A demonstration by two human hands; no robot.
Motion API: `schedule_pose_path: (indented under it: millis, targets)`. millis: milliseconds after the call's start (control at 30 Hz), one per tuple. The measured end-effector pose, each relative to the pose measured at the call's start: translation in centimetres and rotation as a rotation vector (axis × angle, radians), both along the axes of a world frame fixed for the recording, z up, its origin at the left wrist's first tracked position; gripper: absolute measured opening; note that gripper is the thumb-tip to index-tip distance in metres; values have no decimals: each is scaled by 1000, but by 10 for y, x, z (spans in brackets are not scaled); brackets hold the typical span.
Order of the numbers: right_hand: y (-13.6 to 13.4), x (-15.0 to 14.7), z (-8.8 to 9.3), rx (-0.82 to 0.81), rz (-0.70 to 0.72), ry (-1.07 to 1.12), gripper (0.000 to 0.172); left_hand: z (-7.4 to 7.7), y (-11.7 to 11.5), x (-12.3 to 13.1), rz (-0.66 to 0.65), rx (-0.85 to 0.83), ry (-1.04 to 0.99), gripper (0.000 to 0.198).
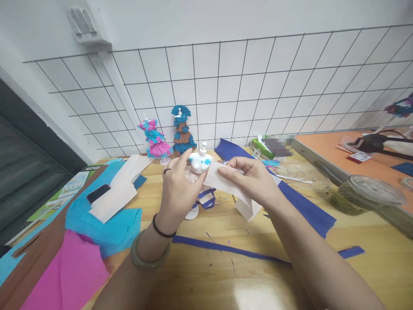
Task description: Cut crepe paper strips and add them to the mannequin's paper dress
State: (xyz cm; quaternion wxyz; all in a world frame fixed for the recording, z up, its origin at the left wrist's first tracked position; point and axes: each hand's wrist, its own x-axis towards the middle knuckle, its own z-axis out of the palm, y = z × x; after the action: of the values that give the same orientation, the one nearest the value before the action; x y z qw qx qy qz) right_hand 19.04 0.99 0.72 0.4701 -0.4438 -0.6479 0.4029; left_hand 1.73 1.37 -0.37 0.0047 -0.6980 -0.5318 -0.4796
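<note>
A small white dress form [200, 162] with blue spots on its chest stands in the middle of the table, its round white base [192, 213] showing below. My left hand [180, 185] is closed round its left side, thumb at the front. In my right hand [250, 176], a strip of pale pink crepe paper [222, 177] is pinched between thumb and fingers. The strip's left end reaches the form by my left thumb, and its other end hangs folded under my right hand. A piece of dark blue and white paper [206, 198] lies beside the base.
Two dressed mini forms, one pink and blue [155, 140], one brown and teal [183, 133], stand by the gridded wall. Crepe sheets in magenta [64, 275] and light blue [119, 219], with a phone [98, 193], lie left. Blue strips [226, 249] and a clear round container [364, 193] are right.
</note>
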Motion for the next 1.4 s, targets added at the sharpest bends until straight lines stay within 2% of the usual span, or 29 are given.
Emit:
schedule_pose_path:
  millis: [167, 533, 800, 1000, 1400]
  targets:
    - [0, 1, 0, 8, 12, -44, 35, -1, 3, -6, 19, -24, -39, 53]
    - [4, 5, 0, 71, 32, -102, 32, -10, 11, -5, -22, -51, -39, 56]
    - [4, 4, -1, 37, 33, -71, 33, -6, 9, -4, -37, -80, -65, 57]
    - [4, 4, -2, 26, 22, -87, 34, -5, 10, -7, 26, -77, -54, 55]
    - [4, 3, -3, 2, 26, -93, 34, -4, 11, -10, 14, -101, -57, 55]
